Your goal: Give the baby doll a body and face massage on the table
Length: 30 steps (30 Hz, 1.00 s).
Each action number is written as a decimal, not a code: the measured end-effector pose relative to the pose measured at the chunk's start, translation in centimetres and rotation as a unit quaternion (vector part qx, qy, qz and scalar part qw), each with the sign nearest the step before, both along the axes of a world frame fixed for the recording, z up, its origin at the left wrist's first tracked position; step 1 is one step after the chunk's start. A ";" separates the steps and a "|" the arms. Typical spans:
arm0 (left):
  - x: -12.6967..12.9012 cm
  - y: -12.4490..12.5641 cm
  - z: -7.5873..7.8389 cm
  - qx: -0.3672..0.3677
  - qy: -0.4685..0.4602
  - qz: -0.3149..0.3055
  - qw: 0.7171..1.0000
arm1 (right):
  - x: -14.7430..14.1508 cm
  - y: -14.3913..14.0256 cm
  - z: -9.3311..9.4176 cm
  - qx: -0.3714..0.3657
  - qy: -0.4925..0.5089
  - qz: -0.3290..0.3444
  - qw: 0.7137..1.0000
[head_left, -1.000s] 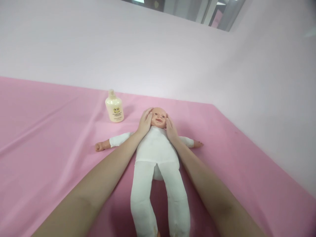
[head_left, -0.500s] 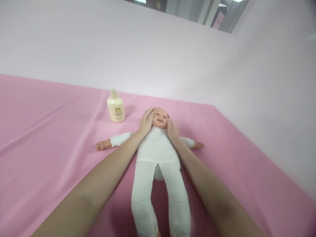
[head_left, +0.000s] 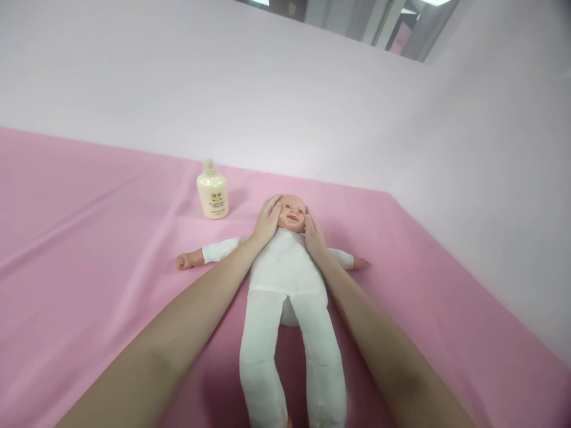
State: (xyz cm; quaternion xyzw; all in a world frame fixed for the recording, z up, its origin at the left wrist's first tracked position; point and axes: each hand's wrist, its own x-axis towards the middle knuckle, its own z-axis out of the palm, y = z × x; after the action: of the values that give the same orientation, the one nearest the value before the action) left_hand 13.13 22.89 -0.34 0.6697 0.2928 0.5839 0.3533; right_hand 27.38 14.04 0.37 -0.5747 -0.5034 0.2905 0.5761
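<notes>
A baby doll [head_left: 288, 261] with a white cloth body lies on its back, head away from me and arms stretched out to both sides. My left hand [head_left: 269, 219] lies along the left side of the doll's head [head_left: 293, 213], fingers extended and pressed flat. Against the opposite side of the head rests my right hand [head_left: 314, 233], its fingers also straight; some of them are partly hidden. Between them the doll's face stays uncovered. My forearms pass over the doll's arms near the shoulders.
A cream-coloured bottle [head_left: 213, 193] with a dark printed label stands left of the doll's head. Pink cloth [head_left: 111, 238] with soft folds covers the table. White walls [head_left: 267, 107] rise behind and on the right, with a window [head_left: 357, 24] at the top.
The whole scene has shifted slightly to the right in the view. Both hands keep the same place on the doll's head.
</notes>
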 end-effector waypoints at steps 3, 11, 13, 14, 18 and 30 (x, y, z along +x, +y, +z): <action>0.0 -0.2 0.2 0.004 0.003 -0.004 1.000 | 0.1 0.1 -0.2 0.000 0.010 0.000 1.000; -0.1 -0.4 0.5 0.000 0.014 -0.008 1.000 | -0.1 -0.2 0.3 -0.018 0.033 0.005 0.999; -0.1 -0.4 0.4 -0.001 0.014 -0.007 1.000 | -0.1 -0.2 0.3 -0.019 0.027 0.001 0.999; 0.0 -0.3 0.3 -0.001 0.013 -0.007 1.000 | -0.1 -0.2 0.3 -0.019 0.027 0.000 0.999; 0.0 -0.2 0.1 -0.003 0.011 -0.005 1.000 | -0.2 -0.1 0.2 -0.015 0.032 0.006 0.999; -0.4 -0.6 0.6 0.003 0.014 -0.001 1.000 | -0.2 0.0 0.1 0.000 0.008 -0.008 1.000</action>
State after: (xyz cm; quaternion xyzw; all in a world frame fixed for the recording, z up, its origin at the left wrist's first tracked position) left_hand 12.71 22.31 0.24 0.6793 0.2954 0.5745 0.3482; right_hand 27.13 14.06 0.44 -0.5767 -0.4940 0.2906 0.5822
